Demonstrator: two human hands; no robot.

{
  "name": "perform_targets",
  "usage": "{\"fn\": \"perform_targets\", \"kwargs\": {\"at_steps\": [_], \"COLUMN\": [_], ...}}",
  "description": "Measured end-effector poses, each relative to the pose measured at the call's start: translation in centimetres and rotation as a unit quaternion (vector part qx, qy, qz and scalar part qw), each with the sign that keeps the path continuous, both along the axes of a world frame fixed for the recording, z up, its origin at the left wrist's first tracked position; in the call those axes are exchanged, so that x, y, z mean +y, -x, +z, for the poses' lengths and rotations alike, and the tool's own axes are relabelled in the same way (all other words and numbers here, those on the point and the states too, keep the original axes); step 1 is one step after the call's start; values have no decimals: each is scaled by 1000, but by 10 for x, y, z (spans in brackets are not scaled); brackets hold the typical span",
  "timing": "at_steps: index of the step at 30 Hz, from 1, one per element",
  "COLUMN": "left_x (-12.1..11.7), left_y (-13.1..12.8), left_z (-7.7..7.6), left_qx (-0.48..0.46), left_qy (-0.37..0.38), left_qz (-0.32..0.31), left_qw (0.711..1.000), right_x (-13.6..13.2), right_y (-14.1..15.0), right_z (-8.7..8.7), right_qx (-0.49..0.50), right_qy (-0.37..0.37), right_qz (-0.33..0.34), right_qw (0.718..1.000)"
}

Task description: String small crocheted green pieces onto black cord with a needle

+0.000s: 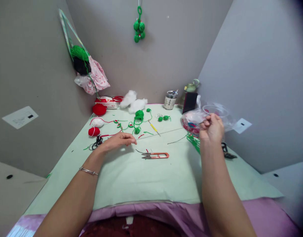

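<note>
A thin dark thread [163, 132] is stretched above the table between my two hands. My left hand [124, 139] pinches its left end, just above and left of the orange-handled thread snips [156, 155]. My right hand [212, 126], raised higher, has its fingers closed on the other end, in front of a clear plastic bag [193, 117]. Whether a needle is in the right fingers, I cannot tell. A yellow-handled crochet hook [154, 127] lies behind the thread. Several green crocheted pieces and a green yarn ball [139, 115] lie farther back.
Red yarn [99, 109], white yarn [97, 122] and tangled black yarn [96, 143] lie at the left. White stuffing [138, 106], a pen-filled can [170, 100] and a phone [190, 102] stand or lie at the back. Green strands [193, 142] lie near my right wrist.
</note>
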State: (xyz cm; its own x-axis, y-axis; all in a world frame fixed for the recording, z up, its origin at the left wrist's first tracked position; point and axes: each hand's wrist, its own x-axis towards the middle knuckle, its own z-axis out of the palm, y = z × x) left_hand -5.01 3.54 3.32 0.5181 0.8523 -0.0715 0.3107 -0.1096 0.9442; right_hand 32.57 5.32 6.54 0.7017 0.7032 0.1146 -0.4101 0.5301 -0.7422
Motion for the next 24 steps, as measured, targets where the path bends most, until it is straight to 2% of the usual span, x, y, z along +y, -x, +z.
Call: {"fn": "perform_targets", "kwargs": {"at_steps": [4,7,11,14,16,19,21,24], "left_x": [5,6,5,2,-1,-9,-14,-17], "left_y": [13,18,14,4,-6,-24,-34,-40], "left_z": [2,3,5,4,0,-7,-11,-15], "left_qx": [-15,-18,-27,-40,-50,-61,-66,-81], "left_qy": [-27,-35,-31,-14,1,18,20,16], "left_qz": [77,105,100,70,49,22,14,32], "left_qw": [997,994,994,997,998,998,998,996], "right_x": [1,2,3,6,8,5,-2,-19], "right_y": [-8,-9,-10,-8,1,35,67,115], "right_z": [-1,-3,-4,-5,-6,-10,-16,-27], "right_qx": [-3,-20,-47,-84,-123,-206,-266,-340], "right_qy": [2,0,-11,-9,-2,19,39,67], "right_qz": [-86,-125,-142,-112,-60,83,202,377], "right_qw": [996,992,989,990,991,975,942,859]}}
